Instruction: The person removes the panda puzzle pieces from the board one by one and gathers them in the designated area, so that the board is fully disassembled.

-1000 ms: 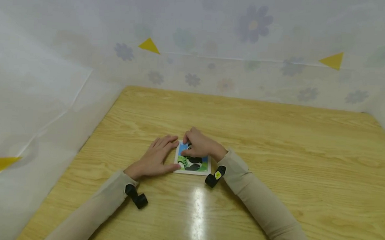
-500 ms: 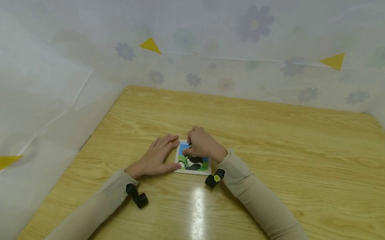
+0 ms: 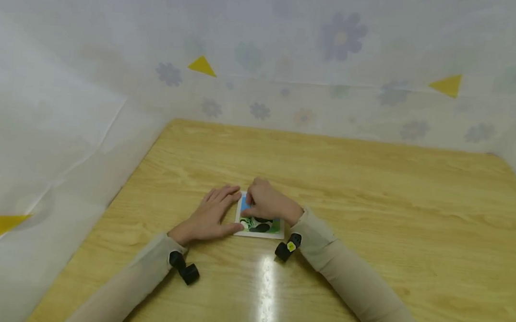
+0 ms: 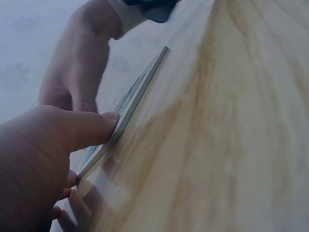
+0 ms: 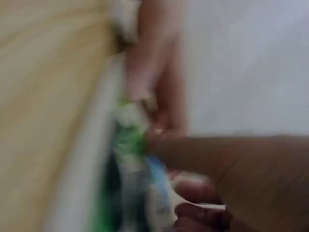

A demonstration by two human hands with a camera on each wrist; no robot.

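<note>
Panda picture puzzle lies flat on wooden table, centre, at 12 o'clock from the body. Left hand, fingers straight, steadies its 9 o'clock edge. Right hand, fingers curled, presses its upper-left area; what it pinches, cannot tell. Picture looks nearly complete; that corner seemingly remains.

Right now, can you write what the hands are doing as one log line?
left hand: flat on table, thumb against puzzle edge | right hand: fingers curled, pressing on puzzle | puzzle: flat on table
</note>
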